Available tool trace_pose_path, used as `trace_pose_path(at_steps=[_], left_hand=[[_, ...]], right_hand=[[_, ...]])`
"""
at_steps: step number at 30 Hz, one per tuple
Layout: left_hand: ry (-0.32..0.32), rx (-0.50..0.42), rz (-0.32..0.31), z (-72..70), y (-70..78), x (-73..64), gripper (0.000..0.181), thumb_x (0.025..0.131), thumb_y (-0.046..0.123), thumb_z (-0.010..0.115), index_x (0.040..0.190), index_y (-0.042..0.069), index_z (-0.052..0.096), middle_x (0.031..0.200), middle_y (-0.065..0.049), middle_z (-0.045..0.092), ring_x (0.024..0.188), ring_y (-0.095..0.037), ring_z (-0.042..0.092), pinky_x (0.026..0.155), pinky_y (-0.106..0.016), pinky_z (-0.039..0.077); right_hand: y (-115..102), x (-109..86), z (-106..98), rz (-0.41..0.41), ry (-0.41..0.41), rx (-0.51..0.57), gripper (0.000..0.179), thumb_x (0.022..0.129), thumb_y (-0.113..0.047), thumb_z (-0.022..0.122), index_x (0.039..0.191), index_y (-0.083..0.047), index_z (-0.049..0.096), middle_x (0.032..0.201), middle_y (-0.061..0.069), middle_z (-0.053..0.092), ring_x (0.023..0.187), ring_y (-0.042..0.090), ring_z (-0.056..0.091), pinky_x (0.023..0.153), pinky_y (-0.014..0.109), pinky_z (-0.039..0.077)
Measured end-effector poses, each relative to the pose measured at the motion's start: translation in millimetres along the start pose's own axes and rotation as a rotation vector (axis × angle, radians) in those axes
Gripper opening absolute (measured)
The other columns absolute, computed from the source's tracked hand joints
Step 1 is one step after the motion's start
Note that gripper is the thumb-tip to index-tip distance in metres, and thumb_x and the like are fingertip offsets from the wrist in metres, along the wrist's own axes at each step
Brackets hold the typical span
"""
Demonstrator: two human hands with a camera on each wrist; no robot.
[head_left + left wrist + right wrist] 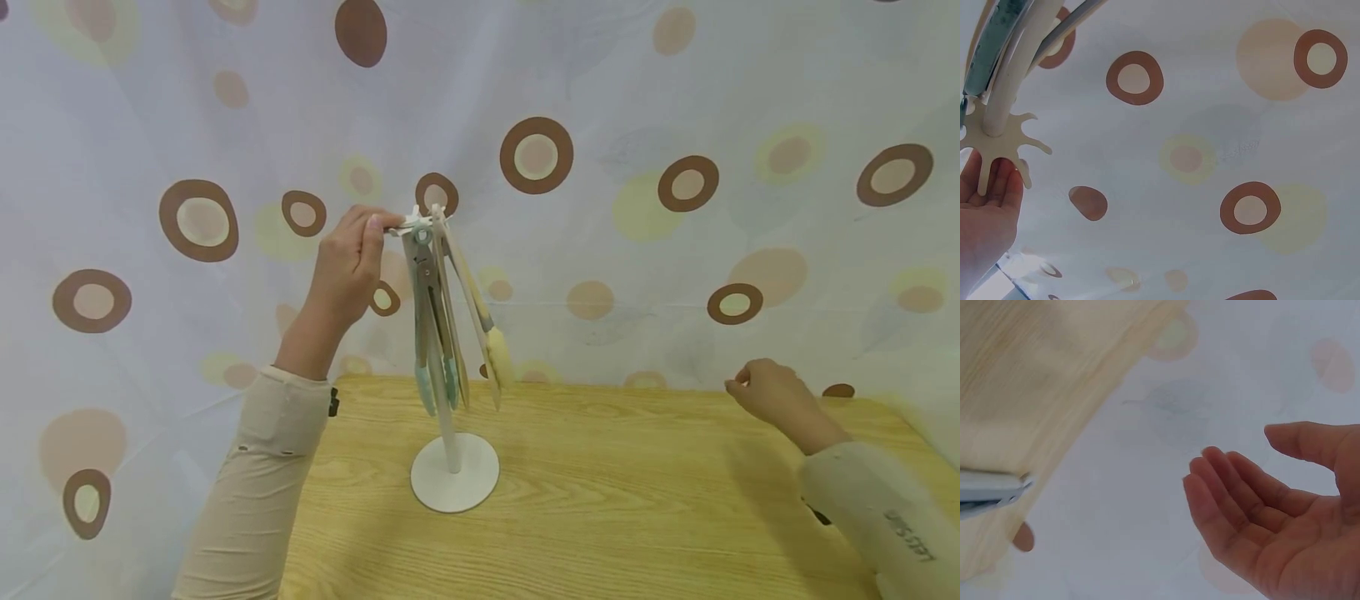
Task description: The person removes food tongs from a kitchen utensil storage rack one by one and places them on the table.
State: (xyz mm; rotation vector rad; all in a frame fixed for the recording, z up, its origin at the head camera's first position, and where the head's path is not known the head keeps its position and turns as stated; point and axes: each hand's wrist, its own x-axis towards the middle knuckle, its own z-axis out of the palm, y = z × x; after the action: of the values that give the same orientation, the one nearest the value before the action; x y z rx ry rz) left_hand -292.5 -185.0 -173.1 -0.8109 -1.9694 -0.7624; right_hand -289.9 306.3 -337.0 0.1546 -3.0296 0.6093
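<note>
A white utensil stand (455,492) with a round base and a top ring of hooks stands on the table. My left hand (348,258) pinches the hooked top by its left edge; in the left wrist view the fingers lie behind the hooks (1000,147). From the hooks hang tongs with teal tips (426,387) and tongs with yellow tips (497,354), close together and partly hiding the pole. Well to the right, my right hand (776,396) is held above the table, its fingers loosely bent with nothing in them, as the right wrist view shows.
The wood-grain table (615,500) reaches to a pale curtain (615,92) with brown and yellow circles, which hangs behind and at the left. A grey-white object (991,490) enters at the left of the right wrist view; its kind is unclear.
</note>
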Motion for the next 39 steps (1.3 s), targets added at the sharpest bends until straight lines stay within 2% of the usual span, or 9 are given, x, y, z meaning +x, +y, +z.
trace_pose_path(at_steps=[5,12,18,27,39], left_hand=[[0.0,-0.007,-0.011,0.5,1.4,-0.1,0.034,0.101,0.006,0.037,0.108,-0.009,0.066,0.106,-0.021,0.061,0.096,-0.031,0.055,0.083,-0.04,0.043],[0.011,-0.011,-0.013,0.6,0.1,-0.1,0.034,0.101,0.007,0.037,0.108,-0.008,0.066,0.105,-0.02,0.061,0.096,-0.03,0.055,0.084,-0.04,0.044],[0.009,-0.013,-0.002,2.1,-0.9,-0.1,0.034,0.101,0.006,0.036,0.108,-0.008,0.066,0.105,-0.02,0.061,0.097,-0.03,0.056,0.084,-0.041,0.044],[0.023,-0.003,0.004,1.4,1.0,0.3,0.034,0.101,0.006,0.036,0.106,-0.008,0.067,0.105,-0.02,0.062,0.103,-0.031,0.057,0.091,-0.044,0.045],[0.026,0.003,-0.004,1.9,0.8,-0.3,0.034,0.101,0.008,0.036,0.106,-0.007,0.067,0.104,-0.02,0.062,0.098,-0.03,0.057,0.086,-0.043,0.044]], right_hand=[[-25,-0.9,7,-0.057,0.15,0.064,0.039,0.097,-0.017,0.049,0.109,0.02,0.055,0.098,0.035,0.06,0.078,0.042,0.061,0.065,0.051,0.05],[-57,-1.3,15,-0.12,0.297,0.155,0.039,0.099,-0.019,0.047,0.115,0.016,0.055,0.1,0.032,0.061,0.079,0.038,0.061,0.066,0.05,0.05],[-85,-5.8,21,-0.154,0.376,0.198,0.036,0.1,-0.018,0.047,0.116,0.013,0.056,0.097,0.027,0.062,0.082,0.037,0.061,0.067,0.049,0.049],[-131,-9.1,27,-0.272,0.477,0.283,0.03,0.098,-0.013,0.051,0.115,0.011,0.058,0.096,0.022,0.06,0.086,0.036,0.059,0.073,0.049,0.05],[-188,-8.5,46,-0.414,0.571,0.406,0.026,0.096,-0.008,0.056,0.117,0.007,0.059,0.102,0.019,0.06,0.09,0.03,0.059,0.077,0.044,0.051]])
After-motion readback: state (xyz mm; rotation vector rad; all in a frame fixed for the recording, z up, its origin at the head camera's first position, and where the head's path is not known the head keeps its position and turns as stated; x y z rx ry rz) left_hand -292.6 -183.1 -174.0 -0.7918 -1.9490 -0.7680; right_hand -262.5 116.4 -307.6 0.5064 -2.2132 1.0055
